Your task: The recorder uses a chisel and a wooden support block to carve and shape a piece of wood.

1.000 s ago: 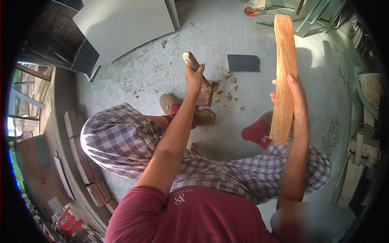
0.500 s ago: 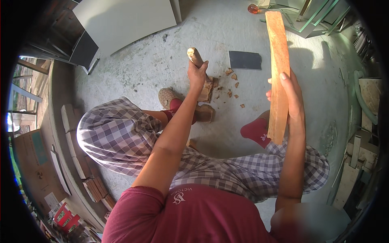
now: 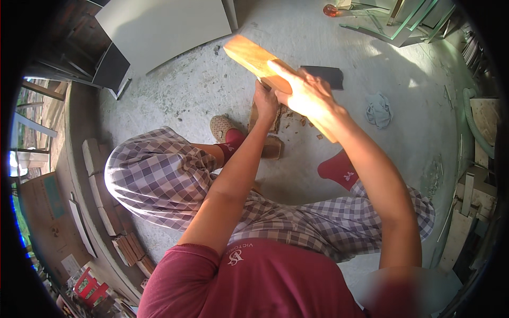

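A long pale wooden bar (image 3: 253,57) slants across the view, and my right hand (image 3: 310,98) is closed around it. Below the bar's far part, my left hand (image 3: 266,102) grips the handle of a chisel, mostly covered now by the bar and the fingers. Whether bar and handle touch cannot be told. Beneath my left hand lies a brown wood block (image 3: 254,117), partly hidden by my arm. Another piece of wood (image 3: 273,148) is beside my left foot. Small wood chips (image 3: 303,122) are scattered to the right of the block.
A dark flat slab (image 3: 331,77) lies beyond my right hand. Crumpled clear plastic (image 3: 378,110) sits to the right. Glass panes (image 3: 416,24) lean at the far right, and a large pale board (image 3: 164,26) stands far left. Bricks (image 3: 127,249) line the left edge.
My right hand has swung the wooden bar leftward from upright on the right to a slant over my left hand. The left hand has shifted slightly right, still gripping the chisel.
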Available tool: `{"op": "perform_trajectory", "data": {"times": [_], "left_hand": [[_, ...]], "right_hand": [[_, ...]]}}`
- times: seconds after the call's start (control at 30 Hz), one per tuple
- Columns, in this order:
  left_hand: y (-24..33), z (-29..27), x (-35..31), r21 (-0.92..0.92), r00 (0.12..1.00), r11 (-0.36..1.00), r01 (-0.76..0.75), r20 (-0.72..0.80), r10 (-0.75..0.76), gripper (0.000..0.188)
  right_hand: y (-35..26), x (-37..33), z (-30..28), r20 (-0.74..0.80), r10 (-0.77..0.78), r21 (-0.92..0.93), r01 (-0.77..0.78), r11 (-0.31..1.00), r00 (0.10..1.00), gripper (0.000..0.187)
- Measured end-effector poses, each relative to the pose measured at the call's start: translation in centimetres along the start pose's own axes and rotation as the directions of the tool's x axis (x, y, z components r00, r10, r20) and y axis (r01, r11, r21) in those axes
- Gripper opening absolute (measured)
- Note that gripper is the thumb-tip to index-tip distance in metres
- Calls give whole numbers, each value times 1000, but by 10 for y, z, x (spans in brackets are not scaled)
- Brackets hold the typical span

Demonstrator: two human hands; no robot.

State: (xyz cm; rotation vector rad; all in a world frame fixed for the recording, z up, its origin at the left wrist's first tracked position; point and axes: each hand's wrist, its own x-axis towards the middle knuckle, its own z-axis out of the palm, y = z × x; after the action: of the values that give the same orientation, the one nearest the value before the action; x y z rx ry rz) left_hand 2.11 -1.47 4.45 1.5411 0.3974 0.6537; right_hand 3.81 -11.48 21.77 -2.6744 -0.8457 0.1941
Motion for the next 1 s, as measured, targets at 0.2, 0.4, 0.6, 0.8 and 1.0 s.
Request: {"op": "perform_trajectory", "data": {"times": [0.2,0.4,0.6,0.8,1.0], "left_hand": [[-5,-9,4,66,994,992,106,22,-108,30],[3,-11,6,112,988,982,154,11,-156,32],[-17,-24,12,-58,981,979,196,27,-194,30],[-22,-23,18,-38,989,988,151,4,-150,23],[-4,-8,5,-333,1000,942,27,7,-26,30]], "right_hand": [[-27,34,-51,111,69,254,-96,962,991,70],[-32,37,-56,-218,-5,313,75,947,976,61],[-4,25,-27,372,161,192,-246,950,914,64],[-30,28,-50,51,52,345,-66,936,997,60],[-10,21,10,-276,-284,-153,249,956,918,61]]}}
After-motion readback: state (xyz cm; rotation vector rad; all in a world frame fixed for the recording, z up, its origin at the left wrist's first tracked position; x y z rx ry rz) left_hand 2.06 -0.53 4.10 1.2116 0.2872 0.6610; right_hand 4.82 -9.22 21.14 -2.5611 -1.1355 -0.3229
